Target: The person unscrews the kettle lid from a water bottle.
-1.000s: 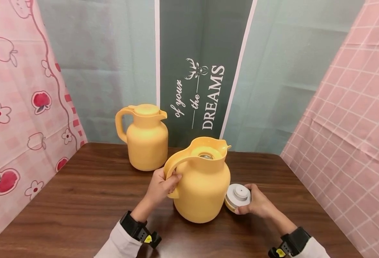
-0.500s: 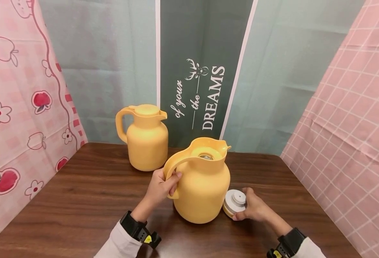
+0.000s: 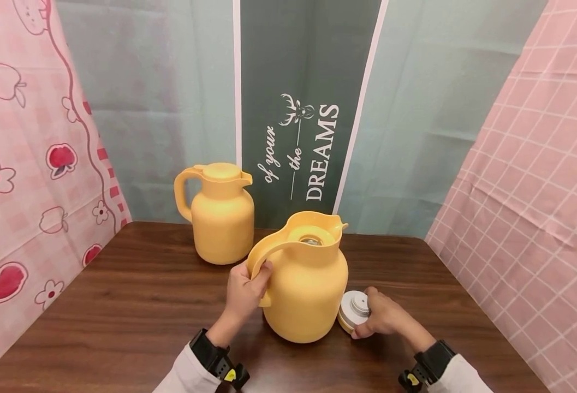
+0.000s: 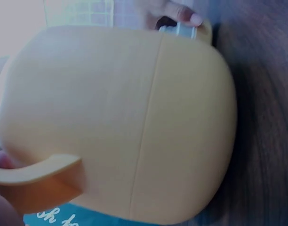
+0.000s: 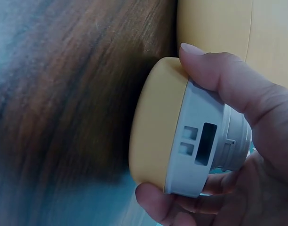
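In the head view a yellow jug (image 3: 305,289) stands upright with its top uncovered, an opening showing inside the neck. My left hand (image 3: 243,292) grips its handle; the left wrist view shows the jug body (image 4: 111,113) up close. Beside the jug's base on the right lies a round lid (image 3: 354,310), white stepped side up and yellow side down on the table. My right hand (image 3: 385,316) holds this lid by its edge. The right wrist view shows thumb and fingers of the right hand (image 5: 257,127) around the lid's yellow rim (image 5: 156,127).
A second yellow jug (image 3: 222,221) with its lid on stands at the back left of the wooden table (image 3: 136,305). Behind hangs a green cloth (image 3: 313,49) with white lettering, and pink cloths (image 3: 539,180) hang at both sides.
The lid and my right hand have shifted slightly left and toward the table's front, closer to the jug's base. My left hand keeps its grip on the handle. The head view has moved slightly.
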Demonstrator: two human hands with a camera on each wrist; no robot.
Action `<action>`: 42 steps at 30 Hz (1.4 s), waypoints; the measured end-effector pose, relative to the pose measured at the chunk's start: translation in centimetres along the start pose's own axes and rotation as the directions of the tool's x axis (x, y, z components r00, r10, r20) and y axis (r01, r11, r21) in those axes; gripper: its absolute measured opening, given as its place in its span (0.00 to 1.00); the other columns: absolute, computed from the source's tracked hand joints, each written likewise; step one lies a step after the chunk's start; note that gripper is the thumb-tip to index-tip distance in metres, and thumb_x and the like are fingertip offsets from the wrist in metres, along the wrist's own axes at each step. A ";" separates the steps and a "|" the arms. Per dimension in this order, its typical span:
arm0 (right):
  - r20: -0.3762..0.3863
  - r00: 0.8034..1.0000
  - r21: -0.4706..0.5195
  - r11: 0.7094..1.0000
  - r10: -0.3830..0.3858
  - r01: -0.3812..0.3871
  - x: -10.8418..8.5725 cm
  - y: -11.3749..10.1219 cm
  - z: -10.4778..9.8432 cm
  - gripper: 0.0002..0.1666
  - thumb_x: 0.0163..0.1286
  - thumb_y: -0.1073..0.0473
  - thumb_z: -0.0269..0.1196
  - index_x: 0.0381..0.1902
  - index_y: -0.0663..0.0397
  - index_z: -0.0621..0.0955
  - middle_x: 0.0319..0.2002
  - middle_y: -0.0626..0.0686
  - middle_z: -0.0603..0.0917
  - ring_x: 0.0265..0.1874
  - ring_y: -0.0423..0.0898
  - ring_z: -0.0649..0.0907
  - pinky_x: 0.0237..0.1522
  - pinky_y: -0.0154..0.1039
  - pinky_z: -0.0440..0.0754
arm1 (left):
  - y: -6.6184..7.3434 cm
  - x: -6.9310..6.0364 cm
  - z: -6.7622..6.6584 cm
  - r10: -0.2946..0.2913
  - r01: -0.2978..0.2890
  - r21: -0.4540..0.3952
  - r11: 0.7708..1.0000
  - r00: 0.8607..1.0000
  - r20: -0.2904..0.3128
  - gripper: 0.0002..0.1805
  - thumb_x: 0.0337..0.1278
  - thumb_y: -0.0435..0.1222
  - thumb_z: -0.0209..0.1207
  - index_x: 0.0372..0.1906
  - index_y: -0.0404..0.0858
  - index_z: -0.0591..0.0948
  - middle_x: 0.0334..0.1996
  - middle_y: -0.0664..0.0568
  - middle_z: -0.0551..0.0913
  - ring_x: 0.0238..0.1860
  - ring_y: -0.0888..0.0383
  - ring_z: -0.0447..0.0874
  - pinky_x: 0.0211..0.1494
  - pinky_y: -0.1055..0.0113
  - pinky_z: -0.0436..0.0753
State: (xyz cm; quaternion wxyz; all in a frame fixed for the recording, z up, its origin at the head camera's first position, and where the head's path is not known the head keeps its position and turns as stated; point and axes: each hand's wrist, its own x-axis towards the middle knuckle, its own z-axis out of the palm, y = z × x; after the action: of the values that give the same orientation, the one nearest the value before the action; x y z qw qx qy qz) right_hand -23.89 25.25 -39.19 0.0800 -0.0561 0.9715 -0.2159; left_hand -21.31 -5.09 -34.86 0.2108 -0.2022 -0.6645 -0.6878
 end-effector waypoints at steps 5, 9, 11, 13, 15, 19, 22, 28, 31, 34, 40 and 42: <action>0.012 0.999 -0.025 0.999 0.040 -0.040 0.5 0.1 -0.1 0.58 0.28 0.47 0.80 0.51 0.73 0.65 0.34 0.57 0.74 0.33 0.51 0.75 0.36 0.47 0.74 | -0.5 -0.2 1.3 0.028 -0.017 0.095 0.995 0.993 -0.115 0.10 0.58 0.27 0.57 0.22 0.29 0.76 0.14 0.56 0.71 0.14 0.63 0.70 0.17 0.70 0.72; 0.015 0.999 -0.030 0.998 0.050 -0.049 1.3 0.1 -0.2 0.59 0.30 0.47 0.80 0.52 0.75 0.63 0.34 0.58 0.74 0.32 0.51 0.75 0.36 0.47 0.74 | -2.4 0.2 2.1 0.032 -0.013 0.104 0.994 0.983 -0.180 0.09 0.57 0.30 0.59 0.24 0.29 0.78 0.15 0.54 0.72 0.15 0.63 0.71 0.18 0.69 0.72; 0.015 0.998 -0.034 0.998 0.053 -0.053 1.8 0.0 -0.3 0.58 0.30 0.47 0.80 0.51 0.75 0.63 0.33 0.58 0.73 0.32 0.52 0.75 0.36 0.47 0.74 | -3.6 0.6 2.6 0.044 -0.019 0.116 0.993 0.975 -0.218 0.09 0.56 0.31 0.61 0.24 0.29 0.78 0.15 0.53 0.73 0.15 0.62 0.70 0.17 0.69 0.72; 0.014 0.998 -0.040 0.997 0.062 -0.062 2.3 0.0 -0.4 0.56 0.32 0.48 0.79 0.50 0.76 0.63 0.33 0.59 0.73 0.31 0.52 0.75 0.36 0.47 0.74 | -4.0 0.9 3.0 0.071 -0.038 0.133 0.990 0.964 -0.257 0.10 0.55 0.32 0.61 0.23 0.30 0.79 0.15 0.52 0.74 0.16 0.62 0.70 0.18 0.69 0.72; 0.015 0.996 -0.045 0.995 0.085 -0.084 2.8 0.0 -0.6 0.58 0.33 0.47 0.79 0.52 0.77 0.62 0.33 0.60 0.74 0.32 0.53 0.75 0.37 0.48 0.74 | -4.4 1.2 3.6 0.095 -0.051 0.155 0.987 0.952 -0.290 0.09 0.54 0.32 0.62 0.22 0.31 0.79 0.15 0.52 0.75 0.16 0.62 0.71 0.18 0.69 0.72; 0.008 0.993 -0.036 0.992 0.121 -0.120 3.6 0.1 -0.7 0.64 0.34 0.46 0.79 0.55 0.80 0.58 0.35 0.62 0.75 0.33 0.54 0.76 0.39 0.50 0.74 | -4.8 1.9 4.5 0.150 -0.079 0.208 0.975 0.923 -0.353 0.07 0.49 0.30 0.62 0.21 0.31 0.80 0.15 0.51 0.76 0.16 0.61 0.71 0.18 0.68 0.72; -0.007 0.991 -0.030 0.990 0.134 -0.134 4.1 0.1 -0.7 0.63 0.34 0.45 0.79 0.55 0.81 0.58 0.34 0.62 0.75 0.32 0.54 0.76 0.38 0.49 0.74 | -5.0 2.2 5.2 0.191 -0.096 0.247 0.964 0.899 -0.394 0.04 0.47 0.29 0.61 0.22 0.31 0.81 0.15 0.50 0.77 0.16 0.61 0.71 0.19 0.66 0.72; -0.008 0.983 -0.025 0.983 0.181 -0.181 5.0 -0.2 -0.7 0.62 0.34 0.45 0.79 0.54 0.80 0.59 0.34 0.62 0.74 0.32 0.55 0.75 0.38 0.48 0.74 | -5.6 2.8 6.2 0.209 -0.087 0.282 0.955 0.874 -0.438 0.02 0.45 0.28 0.61 0.25 0.32 0.81 0.16 0.50 0.78 0.16 0.60 0.72 0.19 0.66 0.72; 0.012 0.982 -0.004 0.982 0.190 -0.190 5.7 -0.3 -0.8 0.63 0.36 0.48 0.79 0.57 0.80 0.57 0.36 0.63 0.74 0.33 0.55 0.75 0.37 0.47 0.75 | -6.0 3.2 6.5 0.221 -0.088 0.297 0.951 0.864 -0.451 0.02 0.44 0.29 0.60 0.24 0.32 0.81 0.15 0.51 0.77 0.16 0.59 0.71 0.19 0.65 0.71; 0.021 0.978 0.025 0.978 0.207 -0.207 6.4 -0.2 -0.9 0.63 0.36 0.50 0.79 0.58 0.79 0.55 0.37 0.63 0.74 0.34 0.54 0.75 0.34 0.45 0.76 | -6.4 3.6 6.7 0.239 -0.090 0.322 0.942 0.855 -0.460 0.02 0.42 0.30 0.60 0.23 0.33 0.80 0.14 0.51 0.76 0.15 0.59 0.69 0.18 0.66 0.70; -0.015 0.967 0.045 0.967 0.253 -0.252 7.4 -0.1 -0.8 0.59 0.36 0.48 0.79 0.55 0.74 0.59 0.36 0.64 0.73 0.29 0.54 0.76 0.27 0.41 0.75 | -7.1 4.6 7.2 0.259 -0.093 0.352 0.931 0.850 -0.459 0.03 0.43 0.30 0.61 0.22 0.34 0.79 0.14 0.51 0.76 0.14 0.58 0.70 0.18 0.66 0.70; -0.034 0.966 0.051 0.966 0.255 -0.253 7.6 -0.1 -0.8 0.57 0.38 0.47 0.78 0.54 0.74 0.60 0.35 0.64 0.72 0.27 0.54 0.76 0.25 0.40 0.75 | -7.4 4.9 7.5 0.255 -0.092 0.349 0.933 0.852 -0.456 0.03 0.44 0.30 0.61 0.23 0.34 0.79 0.14 0.50 0.77 0.14 0.58 0.71 0.18 0.65 0.71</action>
State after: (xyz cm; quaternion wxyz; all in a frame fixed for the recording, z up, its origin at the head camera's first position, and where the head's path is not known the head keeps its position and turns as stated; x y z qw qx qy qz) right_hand -31.51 24.41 -39.43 0.0886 0.0750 0.9669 -0.2272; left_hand -29.51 2.47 -37.94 0.4651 -0.0431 -0.6680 -0.5794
